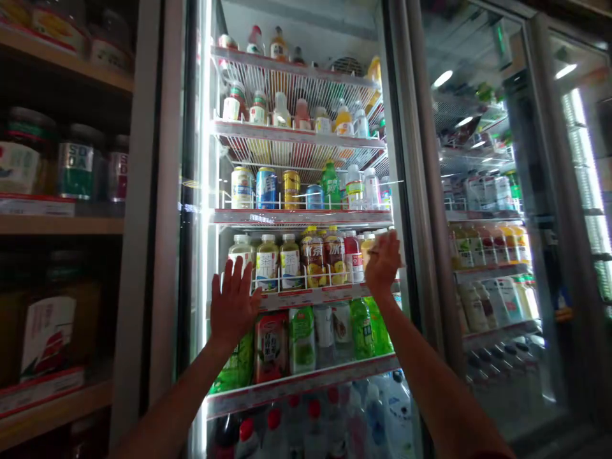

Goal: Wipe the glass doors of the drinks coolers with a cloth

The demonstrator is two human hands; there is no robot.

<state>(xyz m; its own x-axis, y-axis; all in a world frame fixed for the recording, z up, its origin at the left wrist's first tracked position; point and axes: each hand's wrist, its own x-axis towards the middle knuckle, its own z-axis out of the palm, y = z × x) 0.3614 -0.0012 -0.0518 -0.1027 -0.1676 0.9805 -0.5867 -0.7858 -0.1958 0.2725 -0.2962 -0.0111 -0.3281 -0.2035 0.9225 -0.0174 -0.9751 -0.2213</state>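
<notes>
My left hand point(235, 303) is raised with its fingers spread, in front of the bottled tea point(266, 262) on the cooler's fourth shelf. It holds nothing I can see, and whether it touches the glass door point(296, 185) is unclear. Farther right, my right hand point(384, 264) is up at the same shelf's right end with its fingers curled. A small pale edge shows by its palm, too blurred to name. Behind that hand stand juice bottles point(354, 256), partly covered by it. Dark-labelled ice tea bottles point(313, 256) stand between my hands.
Several shelves hold cans point(291, 189), a green soda bottle point(330, 185) and green tea packs point(362, 326). Red-capped bottles point(274, 419) stand at the bottom. A metal door frame point(425, 191) borders another cooler on the right. Wooden shelves point(62, 224) with jars and drinks stand on the left.
</notes>
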